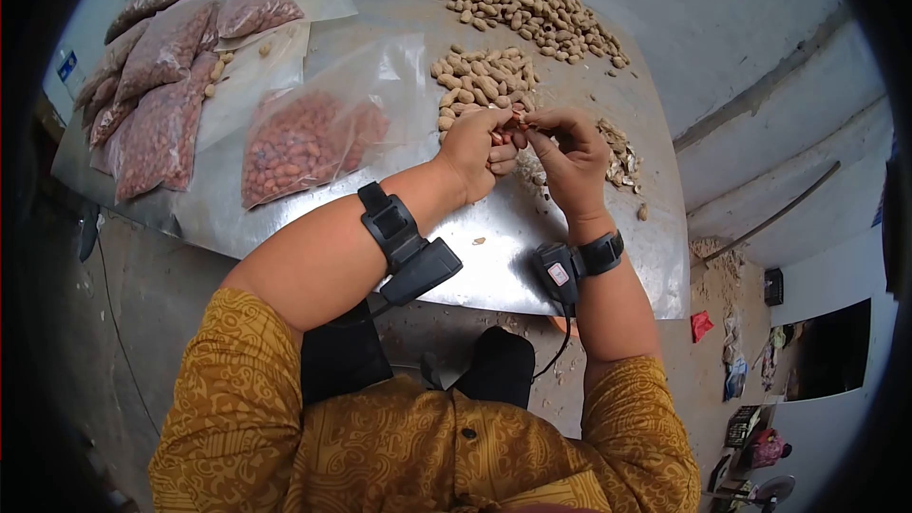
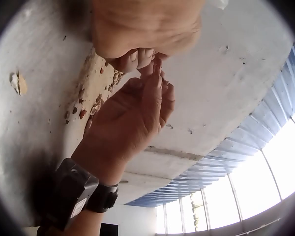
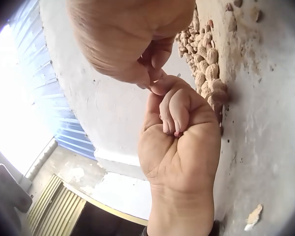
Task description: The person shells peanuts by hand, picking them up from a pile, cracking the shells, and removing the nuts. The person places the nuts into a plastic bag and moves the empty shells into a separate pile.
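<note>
Over table (image 1: pixel 446 271), we are seeing left hand (image 1: pixel 470 156) gripping red nuts (image 1: pixel 498 139), right hand (image 1: pixel 576 158) pinching peanut (image 1: pixel 519 119); probably shelling, next needing clean separation.

Blown-out windows (image 2: pixel 250 187), glare on tabletop (image 1: pixel 503 271), dark corners

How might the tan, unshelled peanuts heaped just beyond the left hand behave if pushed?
The peanuts will probably roll or slide, being rounded, on a shiny grey tabletop. They would likely spread, lying loose, unwalled. Hard pressure might crack them; broken, pale shells lie nearby.
</note>
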A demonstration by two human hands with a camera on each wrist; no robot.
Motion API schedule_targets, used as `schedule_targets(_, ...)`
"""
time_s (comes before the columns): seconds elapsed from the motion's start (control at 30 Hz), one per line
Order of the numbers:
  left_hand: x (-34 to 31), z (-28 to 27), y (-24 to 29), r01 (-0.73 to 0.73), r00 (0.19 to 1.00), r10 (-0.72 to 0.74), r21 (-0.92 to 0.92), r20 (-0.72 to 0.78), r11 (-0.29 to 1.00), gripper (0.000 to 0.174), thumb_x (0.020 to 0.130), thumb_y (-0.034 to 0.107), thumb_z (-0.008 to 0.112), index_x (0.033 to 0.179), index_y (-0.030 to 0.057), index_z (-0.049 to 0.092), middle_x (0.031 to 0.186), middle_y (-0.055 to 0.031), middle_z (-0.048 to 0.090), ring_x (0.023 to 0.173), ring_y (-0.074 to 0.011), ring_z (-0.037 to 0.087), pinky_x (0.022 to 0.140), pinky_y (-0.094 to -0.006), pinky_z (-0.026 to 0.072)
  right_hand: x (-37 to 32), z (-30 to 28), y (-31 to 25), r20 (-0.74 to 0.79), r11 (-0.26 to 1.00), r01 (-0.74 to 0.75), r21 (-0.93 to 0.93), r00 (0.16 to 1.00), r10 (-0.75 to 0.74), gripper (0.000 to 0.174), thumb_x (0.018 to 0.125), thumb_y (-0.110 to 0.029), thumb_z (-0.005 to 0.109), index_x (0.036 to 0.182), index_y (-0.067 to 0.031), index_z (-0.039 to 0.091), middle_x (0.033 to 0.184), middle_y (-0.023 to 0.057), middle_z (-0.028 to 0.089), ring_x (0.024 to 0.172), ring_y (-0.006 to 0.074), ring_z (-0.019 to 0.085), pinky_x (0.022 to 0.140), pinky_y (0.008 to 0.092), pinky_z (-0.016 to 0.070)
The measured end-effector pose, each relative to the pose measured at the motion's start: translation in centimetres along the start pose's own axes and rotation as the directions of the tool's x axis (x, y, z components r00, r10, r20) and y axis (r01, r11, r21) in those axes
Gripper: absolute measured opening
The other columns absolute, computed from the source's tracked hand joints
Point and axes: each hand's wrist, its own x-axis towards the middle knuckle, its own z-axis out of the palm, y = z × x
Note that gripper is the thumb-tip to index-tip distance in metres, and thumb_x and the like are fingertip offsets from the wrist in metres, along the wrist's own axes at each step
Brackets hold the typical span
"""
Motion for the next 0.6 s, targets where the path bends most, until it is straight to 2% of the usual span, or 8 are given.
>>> schedule_targets(0.07,0.4,-0.5,-0.1,0.072,0.997,-0.072,-0.067,0.003,0.995,0.021,0.086,0.019,0.045,0.066,0.0100,0.045,0.059,-0.0007,0.044,0.039,-0.0072,0.031,0.037,-0.0214,0.0243,0.2,-0.1,-0.2,0.051,0.970,0.135,-0.201,0.991,-0.127,0.019,0.070,0.007,0.065,0.086,-0.0032,0.060,0.090,0.0064,0.063,0.082,0.0157,0.062,0.074,0.0264,0.0492)
schedule_targets(0.27,0.7,-0.8,-0.2,0.125,0.992,-0.125,-0.058,-0.009,0.991,0.020,0.084,0.020,0.044,0.067,0.0105,0.046,0.059,-0.0007,0.045,0.039,-0.0074,0.031,0.037,-0.0217,0.0236,0.6,-0.2,-1.2,0.152,0.838,0.364,-0.405,0.931,-0.331,0.020,0.068,0.006,0.065,0.082,-0.0053,0.060,0.084,0.0079,0.063,0.080,0.0243,0.061,0.072,0.0309,0.0498)
schedule_targets(0.47,0.8,-1.1,-0.1,0.136,0.990,-0.139,-0.088,-0.022,0.987,0.020,0.084,0.019,0.043,0.067,0.0091,0.049,0.057,-0.0005,0.046,0.040,-0.0075,0.031,0.038,-0.0213,0.0246,0.7,0.1,-1.9,0.212,0.805,0.391,-0.446,0.920,-0.329,0.018,0.068,0.007,0.065,0.080,-0.0055,0.059,0.083,0.0079,0.063,0.081,0.0245,0.062,0.071,0.0319,0.0497)
schedule_targets(0.6,1.0,-1.5,-0.3,0.133,0.991,-0.131,-0.102,0.028,0.986,0.020,0.084,0.018,0.044,0.067,0.0089,0.050,0.057,-0.0006,0.046,0.040,-0.0075,0.032,0.038,-0.0207,0.0255,0.7,0.0,-1.7,0.188,0.829,0.352,-0.435,0.936,-0.298,0.018,0.067,0.006,0.065,0.079,-0.0056,0.059,0.082,0.0079,0.063,0.079,0.0243,0.061,0.070,0.0316,0.0495)
